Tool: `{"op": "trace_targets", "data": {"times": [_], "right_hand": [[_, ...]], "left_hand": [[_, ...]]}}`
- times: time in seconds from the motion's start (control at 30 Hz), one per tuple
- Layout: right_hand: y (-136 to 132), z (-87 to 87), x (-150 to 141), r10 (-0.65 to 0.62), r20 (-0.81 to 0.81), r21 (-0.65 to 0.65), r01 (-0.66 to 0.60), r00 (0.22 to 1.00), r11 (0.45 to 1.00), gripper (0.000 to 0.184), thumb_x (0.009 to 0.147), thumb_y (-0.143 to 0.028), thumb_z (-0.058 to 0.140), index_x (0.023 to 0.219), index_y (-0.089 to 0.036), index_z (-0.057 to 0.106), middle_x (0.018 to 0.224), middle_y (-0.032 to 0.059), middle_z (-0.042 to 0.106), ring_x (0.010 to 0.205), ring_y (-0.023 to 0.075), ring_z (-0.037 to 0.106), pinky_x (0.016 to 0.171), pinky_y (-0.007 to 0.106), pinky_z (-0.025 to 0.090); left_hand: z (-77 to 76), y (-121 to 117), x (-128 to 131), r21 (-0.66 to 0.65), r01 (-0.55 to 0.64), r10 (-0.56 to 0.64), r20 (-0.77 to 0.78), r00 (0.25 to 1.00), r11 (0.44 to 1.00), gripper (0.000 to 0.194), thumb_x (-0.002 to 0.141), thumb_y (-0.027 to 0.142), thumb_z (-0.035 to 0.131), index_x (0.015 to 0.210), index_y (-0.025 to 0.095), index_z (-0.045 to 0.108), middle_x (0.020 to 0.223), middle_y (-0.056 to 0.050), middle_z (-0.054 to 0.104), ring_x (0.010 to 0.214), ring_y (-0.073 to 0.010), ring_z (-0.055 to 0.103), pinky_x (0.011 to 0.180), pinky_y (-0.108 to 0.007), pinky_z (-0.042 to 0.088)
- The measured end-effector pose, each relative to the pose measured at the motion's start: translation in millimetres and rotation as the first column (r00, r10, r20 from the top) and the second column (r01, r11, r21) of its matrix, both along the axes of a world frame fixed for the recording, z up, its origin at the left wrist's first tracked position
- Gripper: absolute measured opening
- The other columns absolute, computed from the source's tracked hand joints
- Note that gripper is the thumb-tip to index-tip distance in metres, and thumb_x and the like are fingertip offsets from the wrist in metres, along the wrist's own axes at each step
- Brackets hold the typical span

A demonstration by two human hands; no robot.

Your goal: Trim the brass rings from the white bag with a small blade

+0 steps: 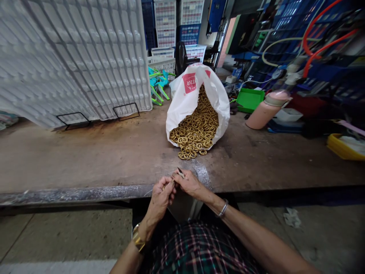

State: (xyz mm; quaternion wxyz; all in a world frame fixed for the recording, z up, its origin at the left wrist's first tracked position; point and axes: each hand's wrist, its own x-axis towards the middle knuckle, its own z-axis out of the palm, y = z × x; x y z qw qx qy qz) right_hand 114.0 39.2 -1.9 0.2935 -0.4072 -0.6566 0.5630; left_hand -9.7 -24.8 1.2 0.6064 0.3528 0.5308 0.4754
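While the left hand (162, 193) pinches a small round brass-coloured metal ring (164, 187) between curled fingers, the right hand (189, 184) grips a slim pointed tool with a dark tip (180, 173), its fingertips meeting the left's. Both are at the near edge of the worn brown wooden tabletop (114, 152). Just beyond them, a white plastic sack with red print (176, 108) lies on its side, loose brass-coloured rings (196, 129) spilling from its mouth.
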Motion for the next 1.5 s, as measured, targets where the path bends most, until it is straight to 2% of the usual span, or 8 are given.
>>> {"op": "trace_targets", "data": {"times": [0.23,0.67,0.83,0.97,1.07,1.2,1.3,1.5], "right_hand": [[-1.3,3.4,-0.1,0.005,0.014,-0.038,-0.004,1.000,0.999,0.027,0.083,-0.036,0.044,0.063,-0.018,0.046,0.053,-0.0056,0.044,0.048,0.0066,0.037,0.047,0.018,0.029],[-1.0,-4.7,0.9,-0.005,-0.037,-0.124,0.000,0.999,0.992,0.029,0.085,-0.038,0.043,0.066,-0.017,0.048,0.052,-0.0054,0.045,0.045,0.0057,0.035,0.045,0.018,0.027],[-3.0,-3.4,-0.5,0.008,-0.022,-0.078,-0.010,1.000,0.997,0.030,0.085,-0.037,0.040,0.064,-0.018,0.048,0.051,-0.0054,0.044,0.046,0.0065,0.037,0.047,0.019,0.029],[6.3,-3.6,0.8,-0.061,0.115,0.064,0.054,0.991,0.997,0.026,0.083,-0.028,0.040,0.061,-0.018,0.050,0.052,-0.0035,0.047,0.049,0.0086,0.042,0.050,0.020,0.031],[25.3,-3.6,7.2,-0.234,0.307,0.274,0.149,0.923,0.950,0.019,0.081,-0.023,0.041,0.070,-0.017,0.055,0.058,-0.0008,0.053,0.054,0.0113,0.047,0.054,0.022,0.032],[52.6,-3.9,16.8,-0.420,0.467,0.515,0.147,0.778,0.844,0.018,0.082,-0.022,0.044,0.092,-0.017,0.057,0.079,0.0050,0.062,0.071,0.0159,0.055,0.064,0.025,0.035],[62.0,-4.5,17.0,-0.432,0.547,0.566,0.065,0.717,0.822,0.021,0.083,-0.024,0.046,0.100,-0.018,0.056,0.091,0.0071,0.064,0.081,0.0175,0.057,0.070,0.025,0.035],[59.4,-4.2,9.9,-0.397,0.697,0.530,-0.056,0.597,0.846,0.026,0.085,-0.022,0.043,0.109,-0.023,0.055,0.100,0.0074,0.062,0.088,0.0189,0.057,0.071,0.027,0.036]], "left_hand": [[2.1,-0.7,0.7,0.006,-0.012,0.012,0.073,0.997,1.000,0.028,0.077,0.044,0.056,0.074,0.017,0.049,0.059,0.005,0.048,0.043,-0.0041,0.038,0.038,-0.015,0.028],[2.4,-1.7,-3.0,-0.008,0.014,-0.012,0.183,0.983,1.000,0.027,0.076,0.043,0.058,0.074,0.017,0.050,0.058,0.005,0.049,0.043,-0.0037,0.038,0.039,-0.015,0.027],[5.0,-1.4,-4.0,-0.031,0.017,-0.009,0.246,0.969,0.999,0.027,0.076,0.041,0.060,0.074,0.016,0.050,0.058,0.005,0.049,0.044,-0.0036,0.039,0.040,-0.015,0.028],[5.9,-1.6,-5.8,-0.085,-0.009,0.042,0.387,0.921,0.996,0.029,0.072,0.040,0.065,0.074,0.018,0.047,0.060,0.005,0.051,0.045,-0.0041,0.041,0.040,-0.015,0.028],[6.7,-1.6,-6.5,-0.093,-0.029,0.069,0.456,0.888,0.995,0.029,0.072,0.039,0.066,0.073,0.016,0.046,0.068,0.001,0.056,0.047,-0.0040,0.041,0.039,-0.015,0.027],[7.2,-0.5,-5.7,-0.126,-0.077,0.129,0.484,0.866,0.989,0.029,0.071,0.036,0.067,0.076,0.014,0.050,0.077,-0.005,0.061,0.048,-0.0043,0.043,0.038,-0.015,0.027],[6.8,1.2,-5.9,-0.135,-0.094,0.151,0.517,0.842,0.986,0.026,0.071,0.034,0.067,0.075,0.014,0.050,0.076,-0.005,0.062,0.048,-0.0050,0.044,0.037,-0.015,0.027],[7.4,4.9,-10.0,-0.175,-0.060,0.156,0.611,0.776,0.983,0.026,0.066,0.026,0.069,0.088,0.016,0.057,0.069,-0.001,0.058,0.048,-0.0053,0.045,0.037,-0.014,0.028]]}}
